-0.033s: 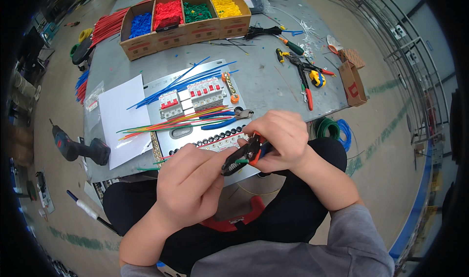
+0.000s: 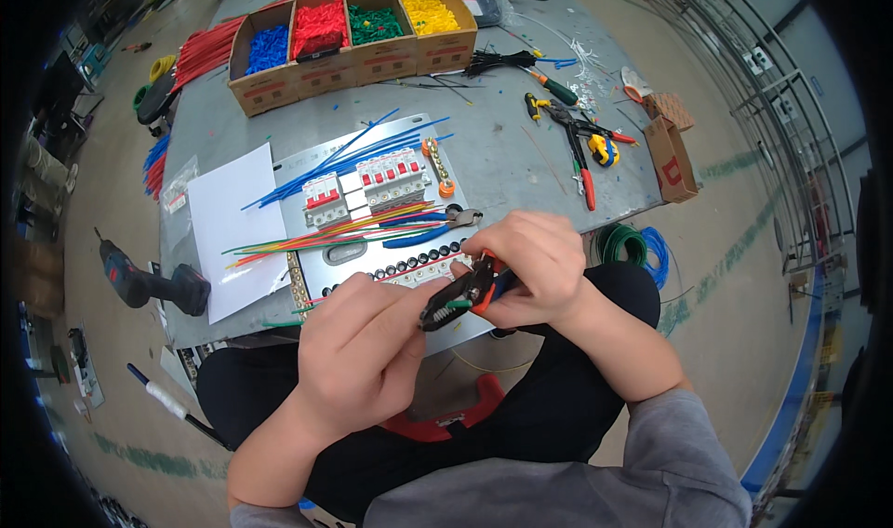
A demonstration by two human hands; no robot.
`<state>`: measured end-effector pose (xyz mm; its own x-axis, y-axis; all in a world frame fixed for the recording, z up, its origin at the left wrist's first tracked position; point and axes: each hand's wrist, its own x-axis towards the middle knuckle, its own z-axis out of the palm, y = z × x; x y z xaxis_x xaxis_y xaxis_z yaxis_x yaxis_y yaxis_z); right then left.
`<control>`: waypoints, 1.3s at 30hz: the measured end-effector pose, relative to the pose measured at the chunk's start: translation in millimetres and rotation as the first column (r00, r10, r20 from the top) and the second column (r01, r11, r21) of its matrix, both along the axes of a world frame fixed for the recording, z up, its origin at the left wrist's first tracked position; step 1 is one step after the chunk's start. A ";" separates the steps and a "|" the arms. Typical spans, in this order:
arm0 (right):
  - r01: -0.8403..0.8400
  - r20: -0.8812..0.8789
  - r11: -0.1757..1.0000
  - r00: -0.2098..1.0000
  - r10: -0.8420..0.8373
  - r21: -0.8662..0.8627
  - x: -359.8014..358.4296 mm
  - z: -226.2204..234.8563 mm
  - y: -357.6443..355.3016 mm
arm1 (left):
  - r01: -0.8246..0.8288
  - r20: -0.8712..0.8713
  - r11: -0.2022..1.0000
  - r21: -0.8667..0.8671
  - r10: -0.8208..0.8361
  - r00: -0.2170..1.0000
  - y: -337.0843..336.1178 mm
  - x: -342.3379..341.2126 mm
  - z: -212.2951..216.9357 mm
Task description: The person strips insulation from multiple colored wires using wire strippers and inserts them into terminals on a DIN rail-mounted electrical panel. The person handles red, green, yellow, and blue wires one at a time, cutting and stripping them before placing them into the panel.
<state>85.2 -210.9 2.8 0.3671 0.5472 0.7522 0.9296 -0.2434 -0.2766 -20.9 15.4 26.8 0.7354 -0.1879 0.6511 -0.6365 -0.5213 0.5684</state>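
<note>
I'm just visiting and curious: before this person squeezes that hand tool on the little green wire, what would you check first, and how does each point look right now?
1. Tool held firmly: the right hand wraps the handles of the black and orange hand tool. Ok.
2. Wire in place: the left hand brings a short green wire to the tool's head. Ok.
3. Wire seated in the correct notch: too small to see. Cannot tell.
4. Left fingers out of the tool's bite: they sit very close to the head. Cannot tell.
5. More wires at hand: a bundle of coloured wires lies on the metal panel just ahead. Ok.
</note>
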 end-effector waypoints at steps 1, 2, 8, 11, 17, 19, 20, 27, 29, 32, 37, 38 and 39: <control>0.018 -0.020 1.000 1.000 -0.018 -0.001 -2.1 0.4 1.8 | -0.011 -0.010 1.000 0.007 0.012 1.000 1.1 0.4 0.7; 0.035 -0.041 0.999 0.999 -0.035 -0.002 -4.3 0.7 3.8 | -0.024 -0.019 1.000 0.013 0.024 1.000 2.1 1.1 1.3; 0.109 -0.852 0.978 0.515 0.096 0.176 -31.5 -11.2 32.5 | -0.200 0.117 0.975 0.099 0.188 0.975 5.2 28.0 -7.7; 0.147 -0.977 0.966 0.064 0.205 0.212 -29.6 -4.9 37.1 | -0.294 0.124 0.937 0.189 0.274 0.954 2.5 40.6 -10.1; 0.710 -0.919 0.595 0.205 0.336 0.376 43.5 -11.0 -1.8 | -0.465 0.016 0.857 0.222 0.474 0.880 22.4 46.8 -19.5; 0.675 -0.797 0.484 0.272 0.539 0.557 62.9 3.3 -22.2 | -0.436 -0.091 0.877 0.204 0.460 0.883 25.2 47.6 -22.3; 0.667 -0.784 0.481 0.263 0.563 0.569 63.4 4.6 -25.9 | -0.423 -0.117 0.880 0.214 0.453 0.884 24.0 49.8 -26.4; 0.327 -0.911 0.854 0.064 0.408 0.406 41.0 0.0 -21.1 | -0.237 -0.233 0.890 0.389 0.344 0.910 21.4 78.5 -82.1; 0.290 -0.935 0.889 0.123 0.333 0.355 35.9 4.7 -21.4 | -0.202 -0.178 0.860 0.468 0.315 0.932 19.0 87.1 -97.8; 0.271 -0.949 0.917 0.207 0.240 0.291 36.5 8.9 -29.2 | -0.286 -0.023 0.764 0.578 0.365 0.931 14.4 88.0 -109.2; 0.270 -0.943 0.918 0.247 0.225 0.290 38.1 9.1 -41.6 | 0.135 -0.590 0.789 0.600 0.322 0.740 32.1 81.9 -106.9; 0.263 -0.945 0.925 0.252 0.207 0.273 37.2 10.9 -42.6 | 0.169 -0.654 0.798 0.578 0.330 0.681 36.9 80.4 -106.6; 0.263 -0.940 0.921 0.263 0.218 0.287 35.7 12.9 -42.6 | 0.184 -0.694 0.813 0.553 0.327 0.641 40.4 81.2 -106.3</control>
